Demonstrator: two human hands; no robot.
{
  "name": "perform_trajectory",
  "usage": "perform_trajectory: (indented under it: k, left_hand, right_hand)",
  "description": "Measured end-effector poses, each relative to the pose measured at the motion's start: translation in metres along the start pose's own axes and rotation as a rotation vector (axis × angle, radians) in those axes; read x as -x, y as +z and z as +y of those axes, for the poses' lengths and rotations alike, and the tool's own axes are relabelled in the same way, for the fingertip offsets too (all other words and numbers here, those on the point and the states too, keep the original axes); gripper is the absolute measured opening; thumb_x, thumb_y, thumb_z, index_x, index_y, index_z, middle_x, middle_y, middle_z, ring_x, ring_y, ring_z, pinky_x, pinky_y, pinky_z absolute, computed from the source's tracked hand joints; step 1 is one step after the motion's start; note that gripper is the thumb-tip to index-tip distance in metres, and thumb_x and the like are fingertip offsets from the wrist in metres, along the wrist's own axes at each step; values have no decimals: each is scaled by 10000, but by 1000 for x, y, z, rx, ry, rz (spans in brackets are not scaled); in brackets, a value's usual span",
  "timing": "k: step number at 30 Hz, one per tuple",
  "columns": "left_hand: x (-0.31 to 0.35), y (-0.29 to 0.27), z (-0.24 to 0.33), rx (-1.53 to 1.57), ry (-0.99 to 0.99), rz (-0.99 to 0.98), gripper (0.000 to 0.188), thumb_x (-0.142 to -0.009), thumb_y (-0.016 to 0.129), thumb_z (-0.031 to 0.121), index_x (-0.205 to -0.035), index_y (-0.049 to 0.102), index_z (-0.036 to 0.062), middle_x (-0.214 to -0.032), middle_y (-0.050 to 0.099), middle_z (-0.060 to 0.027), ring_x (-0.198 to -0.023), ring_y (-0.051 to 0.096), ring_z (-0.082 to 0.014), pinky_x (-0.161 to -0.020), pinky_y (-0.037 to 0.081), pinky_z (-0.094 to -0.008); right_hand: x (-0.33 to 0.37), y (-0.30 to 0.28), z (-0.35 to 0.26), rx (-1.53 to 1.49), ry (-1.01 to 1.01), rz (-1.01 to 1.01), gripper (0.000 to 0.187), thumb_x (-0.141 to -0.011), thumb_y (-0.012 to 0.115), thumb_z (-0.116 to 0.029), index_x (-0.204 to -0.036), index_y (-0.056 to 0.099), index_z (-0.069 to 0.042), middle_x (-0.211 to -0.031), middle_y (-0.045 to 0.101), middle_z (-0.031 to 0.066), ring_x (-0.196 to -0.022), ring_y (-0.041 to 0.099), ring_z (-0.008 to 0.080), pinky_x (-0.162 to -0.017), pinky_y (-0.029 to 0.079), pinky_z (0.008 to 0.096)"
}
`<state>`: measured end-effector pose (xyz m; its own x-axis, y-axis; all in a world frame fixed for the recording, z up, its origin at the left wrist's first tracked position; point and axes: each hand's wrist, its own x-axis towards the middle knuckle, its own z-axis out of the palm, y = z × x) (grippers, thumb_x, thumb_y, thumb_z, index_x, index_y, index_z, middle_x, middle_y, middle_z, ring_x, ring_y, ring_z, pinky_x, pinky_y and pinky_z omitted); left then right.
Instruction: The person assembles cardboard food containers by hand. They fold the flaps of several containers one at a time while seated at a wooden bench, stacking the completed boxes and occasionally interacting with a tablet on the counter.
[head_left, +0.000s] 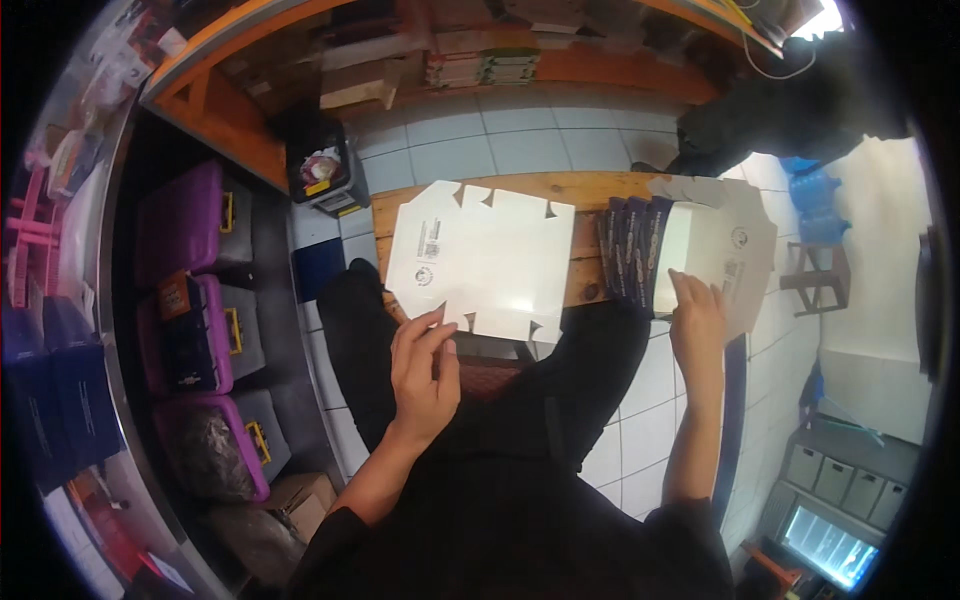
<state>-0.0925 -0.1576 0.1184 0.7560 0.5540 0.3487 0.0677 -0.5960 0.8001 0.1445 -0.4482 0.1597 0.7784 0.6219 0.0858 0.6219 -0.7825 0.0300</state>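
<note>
A flat white cardboard box blank (pixel 490 262) with slots and tabs along its edges lies on the wooden bench in front of me. My left hand (pixel 425 370) is at its lower left corner, fingers loosely bent and thumb apart; the fingertips meet or hover over the edge. To the right stand several dark blue printed cartons (pixel 632 250) packed side by side. Against them leans a pale box blank (pixel 735 250). My right hand (pixel 697 318) reaches onto its white inner panel with fingers stretched out; its thumb is mostly hidden.
The wooden bench (pixel 588 290) runs between my knees. On the left, shelving holds purple-lidded bins (pixel 185 225). A dark crate (pixel 330 175) sits beyond the bench's left end. At the right are a small stool (pixel 818 278), blue bottles (pixel 818 205) and another person's dark-clothed legs (pixel 740 120).
</note>
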Motion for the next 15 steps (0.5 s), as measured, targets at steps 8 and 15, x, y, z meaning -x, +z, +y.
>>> perform_trajectory:
  k: [8, 15]
  left_hand:
    - [0, -7, -12, 111, -230, -36, 155, -925, 647, -3, -1076, 680, -9, -1067, 699, -150, -1041, 677, -265, -950, 512, -359]
    - [27, -11, -22, 200, -253, -183, 187, -931, 645, 16, -1110, 696, 9, -1049, 704, -162, -948, 706, -281, -823, 546, -346]
  right_hand:
    - [-12, 128, -168, -185, -359, -319, 760, -784, 837, -343, -1435, 530, -96, -1472, 540, 204, -1410, 480, 347, -1187, 343, 524]
    - [-8, 184, -161, -381, -408, -347, 358, -859, 694, -241, -1164, 637, -63, -1369, 599, 200, -1252, 605, 366, -951, 540, 515]
